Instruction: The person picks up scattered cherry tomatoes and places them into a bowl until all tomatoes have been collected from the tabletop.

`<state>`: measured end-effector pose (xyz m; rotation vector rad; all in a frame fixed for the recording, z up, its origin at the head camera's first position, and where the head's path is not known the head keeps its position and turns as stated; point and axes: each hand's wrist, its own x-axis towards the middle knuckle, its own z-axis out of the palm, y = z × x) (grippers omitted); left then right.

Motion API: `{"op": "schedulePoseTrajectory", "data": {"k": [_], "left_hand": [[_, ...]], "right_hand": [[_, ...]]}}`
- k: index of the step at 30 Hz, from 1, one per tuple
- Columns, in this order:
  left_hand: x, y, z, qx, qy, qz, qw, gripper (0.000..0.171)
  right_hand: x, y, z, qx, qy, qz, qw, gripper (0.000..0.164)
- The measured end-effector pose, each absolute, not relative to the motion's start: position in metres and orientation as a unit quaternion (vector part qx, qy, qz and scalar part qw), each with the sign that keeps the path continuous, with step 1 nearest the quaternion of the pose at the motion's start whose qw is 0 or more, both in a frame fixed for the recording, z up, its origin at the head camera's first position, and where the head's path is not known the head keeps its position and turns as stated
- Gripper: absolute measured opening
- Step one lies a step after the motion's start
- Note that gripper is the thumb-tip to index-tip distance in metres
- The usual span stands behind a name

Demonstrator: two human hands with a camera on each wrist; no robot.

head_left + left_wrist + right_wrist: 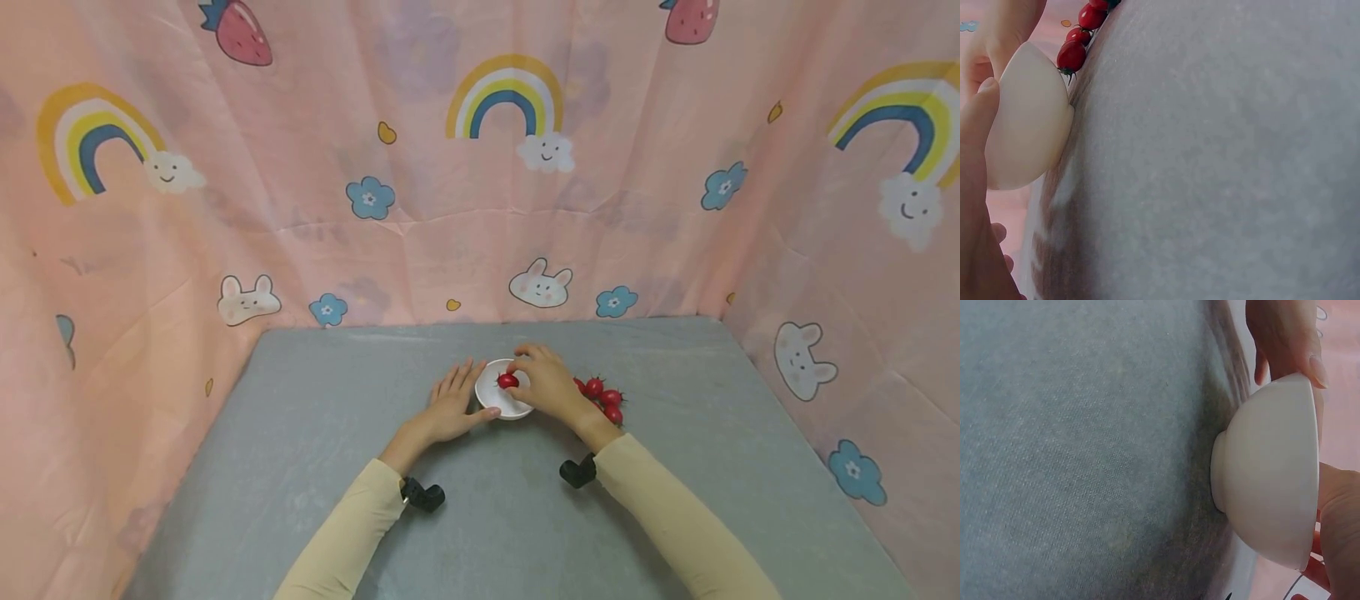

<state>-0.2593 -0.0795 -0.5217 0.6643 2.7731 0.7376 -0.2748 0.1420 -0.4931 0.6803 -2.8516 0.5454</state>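
A small white bowl (492,403) stands upright on the grey tabletop between the two hands. My left hand (447,414) lies against its left side, fingers straight and spread, the thumb laid at the near rim. Over the bowl, my right hand (551,387) pinches a red cherry tomato (508,380) between thumb and fingertips. The bowl's outer wall (1269,469) and foot show in the right wrist view, with the left thumb at its rim. Its inside is hidden in both wrist views.
Several cherry tomatoes (612,397) with green stems lie in a cluster right of the bowl, partly behind the right wrist. A pink patterned curtain (420,250) hangs along the back and sides of the grey table (337,367).
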Motion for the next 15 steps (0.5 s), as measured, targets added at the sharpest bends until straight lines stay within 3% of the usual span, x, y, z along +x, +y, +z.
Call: {"op": "schedulePoseTrajectory", "data": {"k": [15], "left_hand": [[-0.2596, -0.0794, -0.5226, 0.224, 0.936, 0.257, 0.091, 0.089]], "right_hand": [[-0.2759, 0.1424, -0.4925, 0.23, -0.953, 0.185, 0.064, 0.031]]}}
